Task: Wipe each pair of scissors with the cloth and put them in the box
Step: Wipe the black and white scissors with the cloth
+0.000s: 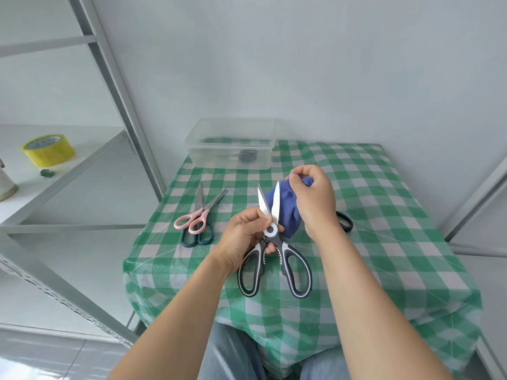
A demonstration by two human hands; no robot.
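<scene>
Left grip (244,234) pinches the kitchen scissors (282,246); right grip (312,198) clutches blue cloth (285,212).

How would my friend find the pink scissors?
Find the green checked table, then the clear box at its far edge. In front of the box, two pairs lie crossed; the pink scissors are on top, the only ones with pink handles, over a dark teal pair.
</scene>
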